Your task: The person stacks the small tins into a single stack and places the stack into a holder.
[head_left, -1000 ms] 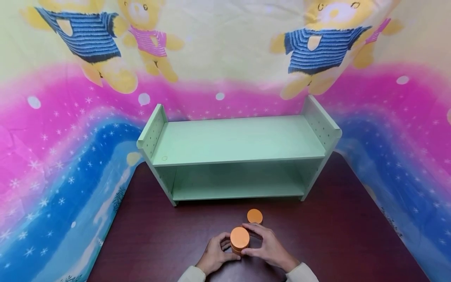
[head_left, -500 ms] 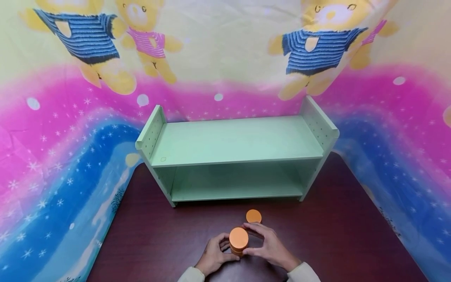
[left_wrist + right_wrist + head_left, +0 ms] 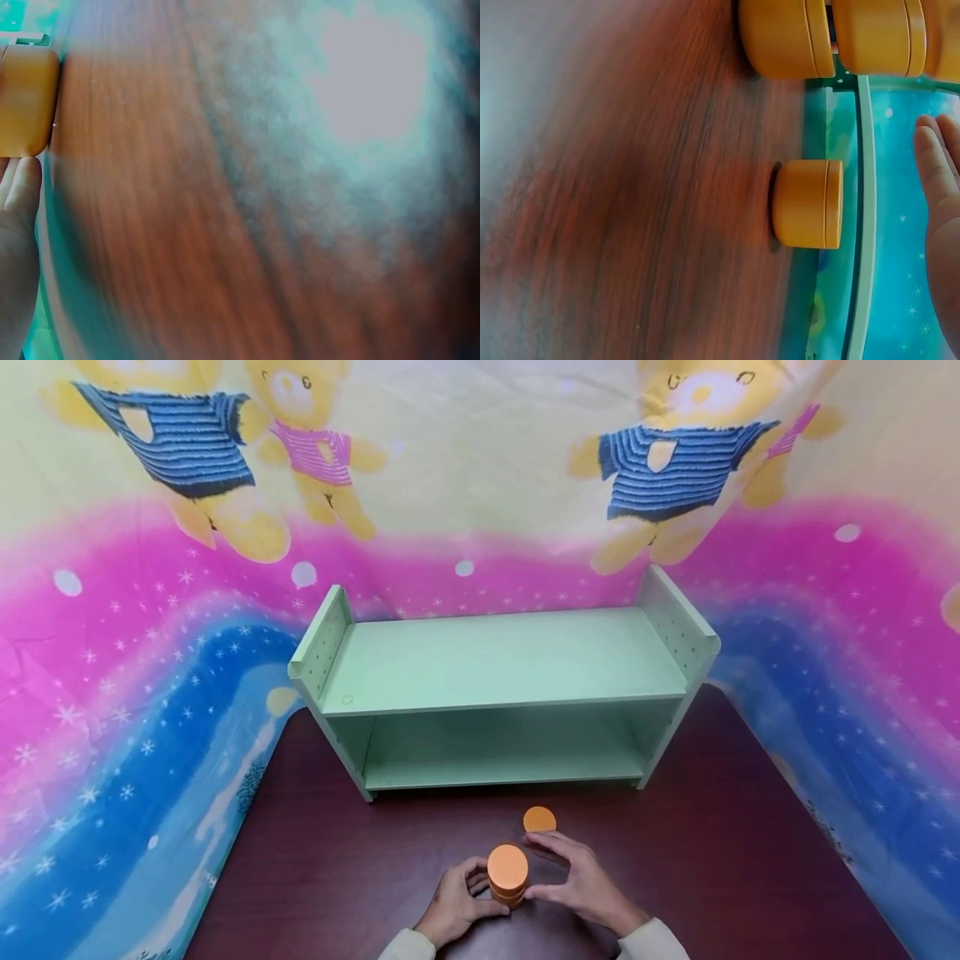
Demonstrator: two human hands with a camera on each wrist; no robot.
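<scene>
A stack of orange lidded jars (image 3: 507, 867) stands upright on the table in front of me, seen from above in the head view. My left hand (image 3: 459, 897) holds its left side, the thumb on the near side and the fingers curled behind. In the left wrist view, fingertips (image 3: 27, 176) meet an orange jar (image 3: 26, 105). To the right of the stack, my right hand (image 3: 581, 877) has its thumb and fingers spread, apart from the jars. The right wrist view shows two jars (image 3: 780, 37) stacked, with part of another at the edge. Another orange jar (image 3: 806, 204) stands alone.
Behind the jars stands a pale green two-tier shelf (image 3: 495, 660) with raised side panels. The dark reddish wooden table (image 3: 337, 860) reflects light. A bear-patterned cloth (image 3: 465, 460) hangs at the back and sides.
My right hand has drawn slightly away from the stack to the right, its thumb and fingers parting from it. The left hand keeps its place at the stack.
</scene>
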